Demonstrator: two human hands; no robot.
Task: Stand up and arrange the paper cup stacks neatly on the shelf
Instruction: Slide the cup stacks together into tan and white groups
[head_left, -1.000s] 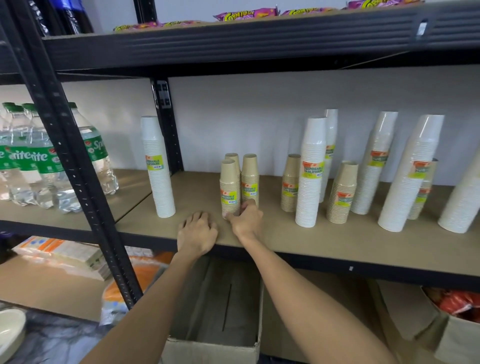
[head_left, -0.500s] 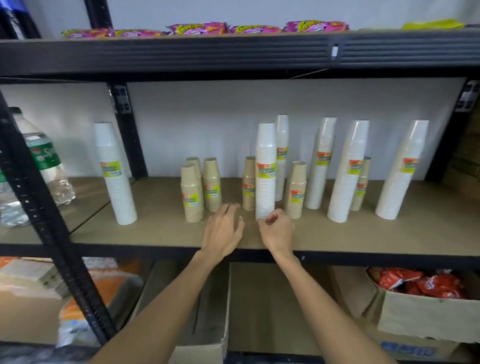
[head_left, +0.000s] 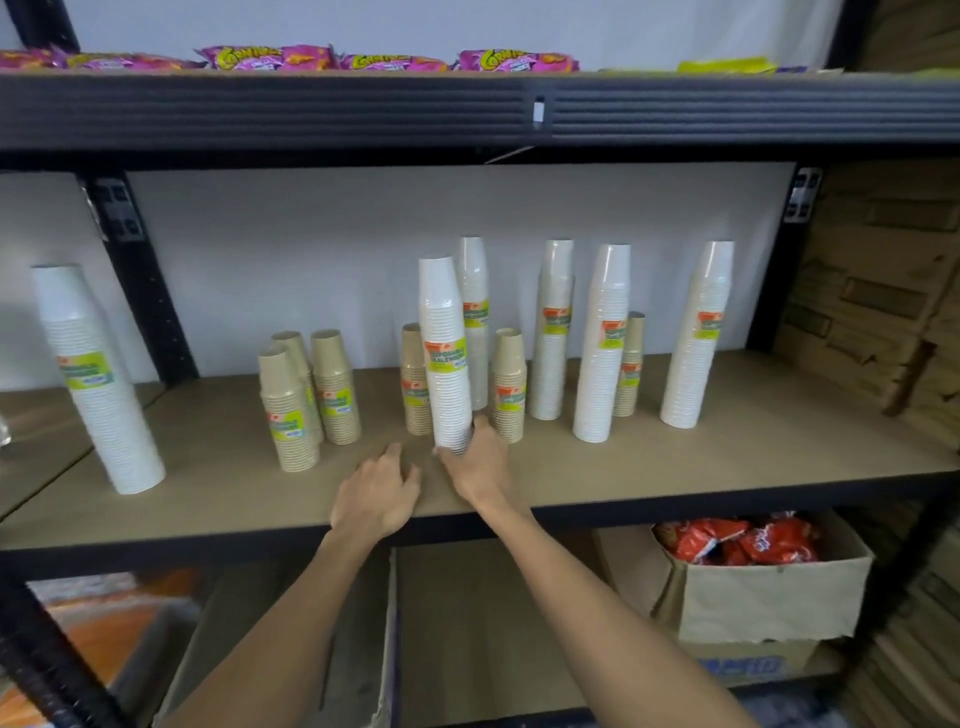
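Note:
Several wrapped paper cup stacks stand upright on the wooden shelf (head_left: 675, 467). My right hand (head_left: 478, 462) grips the base of a tall white cup stack (head_left: 444, 353) at the shelf's middle. My left hand (head_left: 376, 491) hovers over the shelf's front just left of it, fingers relaxed and holding nothing. Three short brown stacks (head_left: 288, 410) cluster to the left, and two more brown stacks (head_left: 509, 389) flank the held one. Further tall white stacks (head_left: 600, 343) stand to the right, and one white stack (head_left: 96, 379) leans at far left.
Snack packets (head_left: 270, 57) lie on the upper shelf. Below, an open cardboard box (head_left: 769, 597) holds red packets, and another box (head_left: 311, 649) sits under my arms. Black uprights (head_left: 140, 280) frame the bay. Stacked cardboard (head_left: 883, 291) fills the right side.
The view shifted right along the shelf. My right hand moved from the short brown stacks to the tall white stack and took hold of its base. My left hand followed alongside.

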